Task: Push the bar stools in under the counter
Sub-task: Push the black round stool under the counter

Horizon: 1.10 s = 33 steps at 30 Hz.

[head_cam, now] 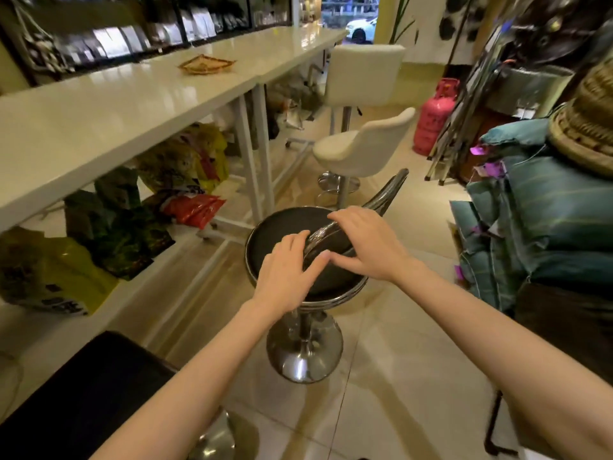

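A black round bar stool with a chrome backrest bar and a chrome pedestal base stands on the tiled floor just right of the white counter. My left hand lies over the seat with its fingertips on the chrome backrest. My right hand rests on the same chrome bar, thumb spread toward the left hand. Another black stool is at the lower left, close to me. Two cream stools stand farther along: the nearer one out from the counter, the far one beside it.
Coloured bags fill the shelf and floor under the counter. A small woven tray lies on the counter top. A pink gas cylinder stands at the back right. Stacked teal cushions and baskets crowd the right side.
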### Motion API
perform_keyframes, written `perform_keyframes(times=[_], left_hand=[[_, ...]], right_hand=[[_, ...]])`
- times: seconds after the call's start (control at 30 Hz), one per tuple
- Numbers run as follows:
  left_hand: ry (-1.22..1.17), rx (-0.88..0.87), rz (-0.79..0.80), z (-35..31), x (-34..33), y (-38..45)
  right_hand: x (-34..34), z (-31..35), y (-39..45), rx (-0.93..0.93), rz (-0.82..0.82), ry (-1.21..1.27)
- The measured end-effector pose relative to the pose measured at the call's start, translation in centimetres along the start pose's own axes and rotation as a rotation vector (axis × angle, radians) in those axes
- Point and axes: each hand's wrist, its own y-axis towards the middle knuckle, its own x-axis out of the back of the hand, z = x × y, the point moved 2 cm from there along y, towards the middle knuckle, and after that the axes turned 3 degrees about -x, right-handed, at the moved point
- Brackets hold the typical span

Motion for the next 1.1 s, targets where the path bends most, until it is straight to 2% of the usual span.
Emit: perform_keyframes(times=[0.17,0.4,0.63,0.9,1.1], left_hand=[[0.121,0.001,0.025,-3.2,-1.7,5.6],[0.245,0.105,0.188,-4.5,-3.9,10.9],[0.198,0.152,0.435,-4.4,-4.1,13.1],[0.395,0.101,0.531,-4.9,-4.6,15.4],[0.411,0.139,0.61,-5.7,-4.8,17.1]], right_hand=[[1.2,-8.3,1.2,-0.057,0.052,0.012],[-1.2,-15.0,3.4,0.042,0.17,-0.022],[-2.7,-18.1,7.1,0.157,0.321,-0.055],[-3.0,-18.6,9.7,0.357,0.426,-0.096],[-3.6,-19.0,10.2,0.47,0.444,-0.044]])
